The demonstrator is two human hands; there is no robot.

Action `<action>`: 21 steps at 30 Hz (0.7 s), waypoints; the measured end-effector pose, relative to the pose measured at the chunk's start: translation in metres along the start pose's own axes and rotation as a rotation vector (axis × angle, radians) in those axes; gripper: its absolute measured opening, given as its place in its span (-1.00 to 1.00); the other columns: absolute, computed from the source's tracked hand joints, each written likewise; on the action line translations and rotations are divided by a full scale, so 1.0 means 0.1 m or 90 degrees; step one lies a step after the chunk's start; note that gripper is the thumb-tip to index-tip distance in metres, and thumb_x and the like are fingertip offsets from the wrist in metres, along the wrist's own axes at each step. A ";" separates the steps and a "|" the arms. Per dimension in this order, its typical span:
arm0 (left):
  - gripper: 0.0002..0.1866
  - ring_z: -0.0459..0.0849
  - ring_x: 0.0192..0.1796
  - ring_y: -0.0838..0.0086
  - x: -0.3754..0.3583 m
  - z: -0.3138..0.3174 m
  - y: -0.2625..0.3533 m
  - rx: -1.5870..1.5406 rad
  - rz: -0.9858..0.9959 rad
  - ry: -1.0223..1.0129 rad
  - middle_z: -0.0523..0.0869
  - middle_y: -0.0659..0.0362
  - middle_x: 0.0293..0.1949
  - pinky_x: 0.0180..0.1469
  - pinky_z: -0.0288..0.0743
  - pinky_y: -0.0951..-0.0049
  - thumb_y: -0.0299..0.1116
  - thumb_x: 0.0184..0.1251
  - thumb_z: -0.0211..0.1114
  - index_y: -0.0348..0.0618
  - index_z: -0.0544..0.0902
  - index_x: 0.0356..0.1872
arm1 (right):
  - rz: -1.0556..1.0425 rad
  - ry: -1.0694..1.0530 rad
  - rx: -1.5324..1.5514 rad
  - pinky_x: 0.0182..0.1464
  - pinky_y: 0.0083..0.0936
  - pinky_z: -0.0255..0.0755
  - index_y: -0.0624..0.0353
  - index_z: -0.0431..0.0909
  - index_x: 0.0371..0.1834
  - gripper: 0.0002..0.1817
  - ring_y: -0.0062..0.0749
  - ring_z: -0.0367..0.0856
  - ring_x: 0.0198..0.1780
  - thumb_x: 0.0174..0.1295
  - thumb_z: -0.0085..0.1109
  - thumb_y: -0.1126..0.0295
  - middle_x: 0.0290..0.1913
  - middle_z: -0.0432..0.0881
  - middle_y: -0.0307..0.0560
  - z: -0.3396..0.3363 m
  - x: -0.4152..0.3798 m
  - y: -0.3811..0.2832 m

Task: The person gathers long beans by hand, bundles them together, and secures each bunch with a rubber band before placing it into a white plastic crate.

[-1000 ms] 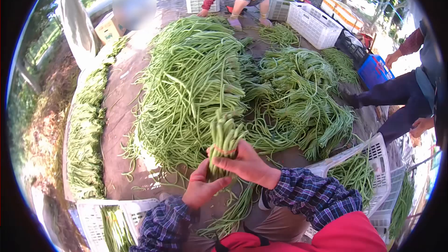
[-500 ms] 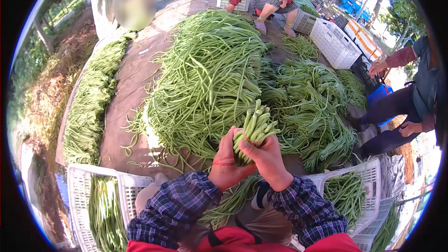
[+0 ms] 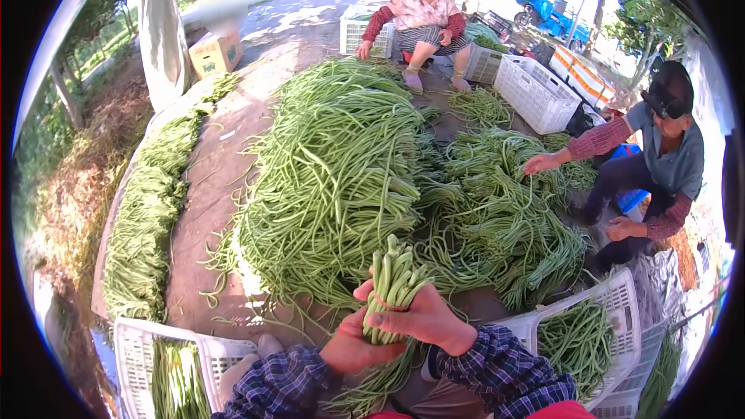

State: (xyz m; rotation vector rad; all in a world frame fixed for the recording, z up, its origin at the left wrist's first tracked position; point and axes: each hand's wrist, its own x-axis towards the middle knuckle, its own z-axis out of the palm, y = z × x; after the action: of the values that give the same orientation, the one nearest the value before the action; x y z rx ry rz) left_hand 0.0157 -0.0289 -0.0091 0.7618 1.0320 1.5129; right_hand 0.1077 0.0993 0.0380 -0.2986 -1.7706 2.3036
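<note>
Upright between my two hands is a bundle of long green beans [image 3: 397, 273], its cut ends pointing up and its length trailing down toward my lap. A reddish band [image 3: 388, 307] circles it near the top. My left hand [image 3: 353, 348] wraps the bundle from the left, with more red bands around that hand near the thumb. From the right, my right hand [image 3: 434, 321] closes on it, thumb across the front by the band. Just beyond lies a large heap of long beans [image 3: 334, 163].
White crates with beans stand at my left [image 3: 155, 332] and right [image 3: 625, 302]. A second bean pile [image 3: 504, 209] lies right of the heap, a bean row [image 3: 147, 225] along the left. One person [image 3: 427, 19] sits at the back, another [image 3: 660, 147] at the right, reaching toward the beans.
My view has tilted up, so the scene and my hands appear lower. My hands, still on the bundle, are also further left. The person at right has bent down with an arm extended over the pile.
</note>
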 end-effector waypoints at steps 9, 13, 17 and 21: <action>-0.51 0.61 -0.16 0.58 -0.05 0.12 0.04 0.043 -0.107 -0.020 0.63 0.29 -0.20 -0.09 0.50 0.48 -0.59 -0.06 0.43 -0.13 0.49 -0.04 | -0.101 0.105 0.147 -0.15 -0.53 0.49 0.15 0.19 0.15 -0.38 -0.55 0.56 -0.19 0.02 0.27 0.61 -0.22 0.55 -0.17 0.00 -0.05 0.01; -0.43 0.53 -0.05 0.64 0.01 0.10 0.03 0.062 -0.125 -0.067 0.59 0.32 -0.07 -0.01 0.43 0.51 -0.58 0.00 0.38 -0.13 0.42 0.10 | -0.119 0.142 0.151 -0.12 -0.56 0.45 0.14 0.14 0.21 -0.32 -0.57 0.54 -0.19 0.03 0.29 0.59 -0.25 0.54 -0.20 -0.04 -0.03 -0.07; -0.41 0.54 -0.06 0.63 0.01 0.15 0.02 0.051 -0.105 -0.042 0.59 0.32 -0.10 -0.02 0.44 0.52 -0.61 -0.01 0.36 -0.13 0.40 0.12 | -0.114 0.150 0.161 -0.11 -0.44 0.44 0.09 0.16 0.20 -0.34 -0.43 0.54 -0.22 0.02 0.28 0.54 -0.27 0.53 -0.13 -0.12 -0.02 -0.02; -0.53 0.58 -0.24 0.65 -0.01 0.18 0.06 0.034 -0.094 0.025 0.63 0.32 -0.28 -0.17 0.48 0.55 -0.60 -0.06 0.42 -0.15 0.49 -0.06 | -0.087 0.040 0.252 -0.06 -0.44 0.44 0.10 0.00 0.38 -0.05 -0.36 0.54 -0.08 -0.05 0.44 0.37 -0.09 0.52 -0.03 -0.19 -0.05 -0.12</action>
State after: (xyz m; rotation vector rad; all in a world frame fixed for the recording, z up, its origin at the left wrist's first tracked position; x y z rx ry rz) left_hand 0.0295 -0.0265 0.0036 0.6808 1.1372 1.3834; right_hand 0.1183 0.1181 0.0446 -0.1722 -1.2265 2.4433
